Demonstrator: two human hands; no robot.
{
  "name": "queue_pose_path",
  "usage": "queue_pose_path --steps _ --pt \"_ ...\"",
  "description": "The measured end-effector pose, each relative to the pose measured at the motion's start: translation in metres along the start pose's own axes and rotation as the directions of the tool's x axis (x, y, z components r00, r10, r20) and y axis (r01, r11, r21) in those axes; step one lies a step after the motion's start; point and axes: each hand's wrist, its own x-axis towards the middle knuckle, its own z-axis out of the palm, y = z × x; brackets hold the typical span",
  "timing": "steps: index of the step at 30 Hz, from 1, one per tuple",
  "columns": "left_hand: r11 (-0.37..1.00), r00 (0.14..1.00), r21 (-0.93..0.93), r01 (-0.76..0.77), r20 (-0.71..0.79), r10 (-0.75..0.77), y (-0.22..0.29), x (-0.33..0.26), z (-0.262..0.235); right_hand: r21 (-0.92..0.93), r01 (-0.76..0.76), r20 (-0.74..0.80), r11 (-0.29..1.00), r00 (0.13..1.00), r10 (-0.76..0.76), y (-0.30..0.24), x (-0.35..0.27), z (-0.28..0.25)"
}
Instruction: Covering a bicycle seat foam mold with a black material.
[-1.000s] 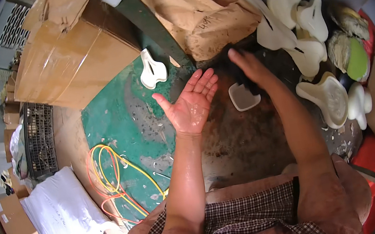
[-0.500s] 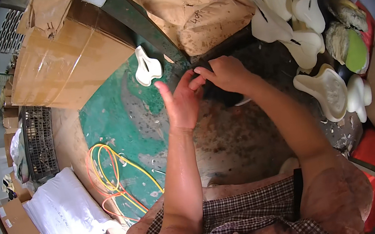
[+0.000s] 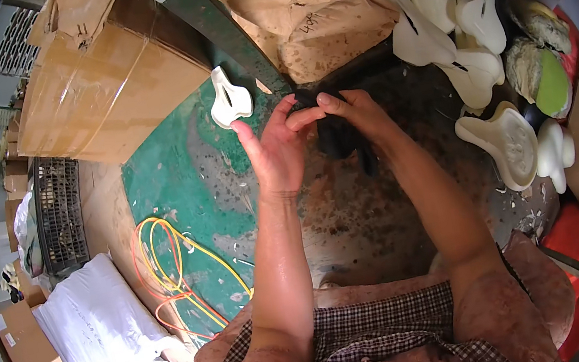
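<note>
Over the worktable my left hand point(image 3: 279, 149) and my right hand point(image 3: 360, 113) are close together, both gripping a soft black piece point(image 3: 337, 140). It looks like a limp cover, and part of it dangles below the right fingers; its full shape is hard to make out against the dark surface. The left thumb sticks up apart, while the left fingers pinch the black edge. The right thumb and fingers press on that same edge. A white bicycle saddle pad point(image 3: 225, 110) with a slot lies on the green tabletop point(image 3: 172, 146), just past my left thumb.
Several cream saddle pads point(image 3: 499, 142) are piled at the right. A large cardboard box point(image 3: 103, 89) and brown paper point(image 3: 326, 22) stand at the back, with a green metal post point(image 3: 230, 32) between. Yellow and orange hoses point(image 3: 167, 266) coil at the left edge.
The right hand has turned and its wrist has dropped slightly, with the thumb now along the black edge. The black piece hangs lower, and the white patch beneath it no longer shows.
</note>
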Motion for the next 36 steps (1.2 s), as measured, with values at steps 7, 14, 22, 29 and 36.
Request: queue_pose_path --steps 7,14,22,29,36 --pt "0.96 0.999 -0.28 -0.016 -0.039 0.006 -0.009 0.001 0.014 0.235 0.208 -0.235 0.949 0.96 -0.152 0.005 0.0 0.023" --pt "0.944 0.99 -0.317 -0.098 -0.127 0.06 -0.012 0.0 0.018 0.285 0.353 -0.39 0.891 0.892 -0.229 0.019 0.007 0.041" --pt "0.83 1.0 -0.557 -0.027 -0.004 0.029 -0.01 -0.003 -0.007 -0.396 0.386 -0.448 0.833 0.711 -0.542 0.033 0.022 0.026" --pt "0.883 0.998 -0.468 -0.032 -0.064 0.002 -0.02 0.002 -0.014 -0.823 0.228 -0.231 0.52 0.702 -0.674 0.035 0.028 0.033" --pt "0.815 0.975 -0.555 0.169 -0.025 -0.22 -0.052 -0.018 0.028 -0.927 -0.188 -0.349 0.326 0.754 -0.557 0.014 0.065 -0.016"
